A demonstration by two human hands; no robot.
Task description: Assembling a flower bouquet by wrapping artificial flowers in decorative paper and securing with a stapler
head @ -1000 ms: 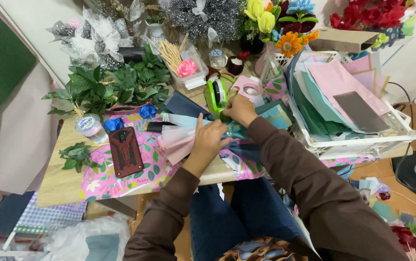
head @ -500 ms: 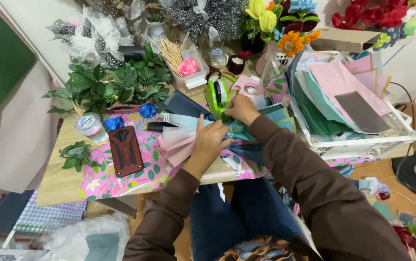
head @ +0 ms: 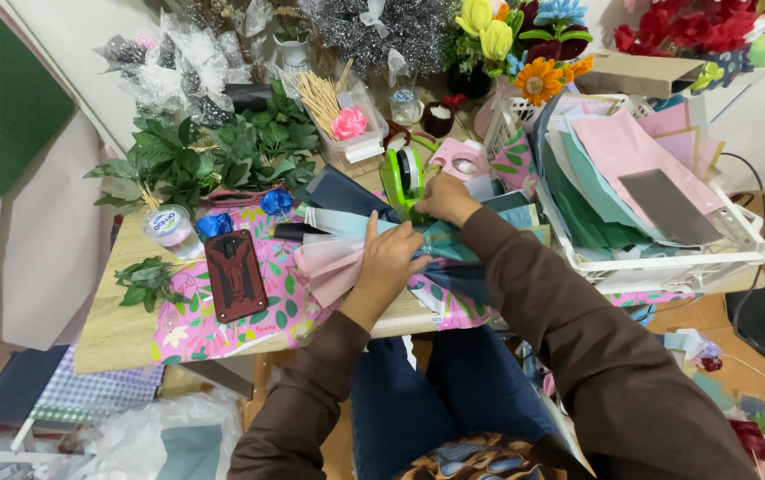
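While my left hand [head: 391,258] presses flat, fingers together, pinning the fanned paper bundle [head: 347,258], my right hand [head: 443,196] reaches the green tape dispenser [head: 404,178]; its fingers are hidden.

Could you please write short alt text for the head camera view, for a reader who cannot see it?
Seen from above, a person's left hand presses on a fan of folded paper sheets on a cluttered craft table, while the right hand reaches a green tape dispenser. Around them lie green leaves, a phone in a dark red case and a white basket of paper.
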